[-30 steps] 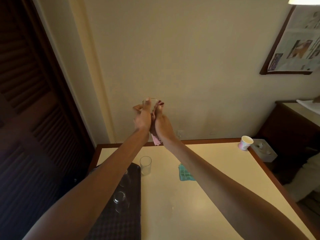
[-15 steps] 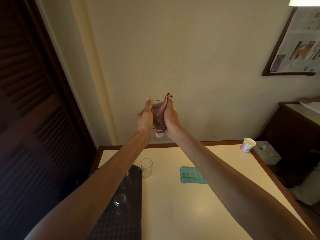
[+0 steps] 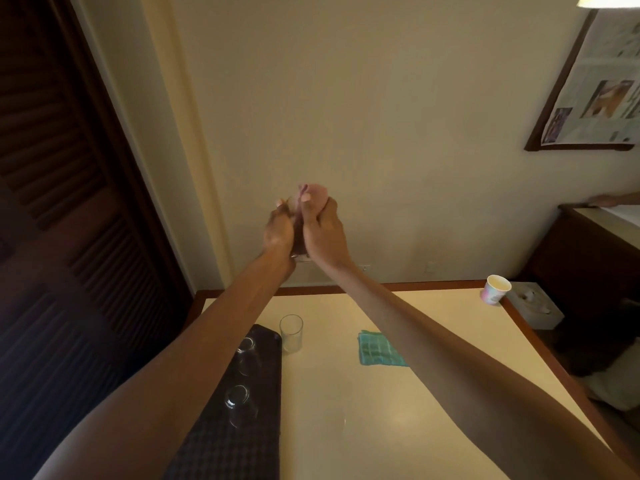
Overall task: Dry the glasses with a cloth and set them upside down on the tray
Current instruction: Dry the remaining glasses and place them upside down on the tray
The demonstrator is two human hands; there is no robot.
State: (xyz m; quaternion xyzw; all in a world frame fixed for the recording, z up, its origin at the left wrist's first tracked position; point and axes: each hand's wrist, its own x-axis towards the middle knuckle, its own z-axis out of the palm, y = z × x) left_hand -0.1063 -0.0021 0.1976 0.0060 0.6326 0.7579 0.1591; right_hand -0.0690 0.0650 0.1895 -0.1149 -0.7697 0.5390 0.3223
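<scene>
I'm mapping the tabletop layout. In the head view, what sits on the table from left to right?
Dark textured tray → upright clear drinking glass → folded teal cloth → white paper cup with pink print.

A single wide-angle camera rides on my head, facing forward and a little down along both outstretched arms. My left hand (image 3: 278, 230) and right hand (image 3: 323, 237) meet near centre, toward 12 o'clock; the table (image 3: 363, 410) spreads below, from 4 to 7 o'clock.
</scene>
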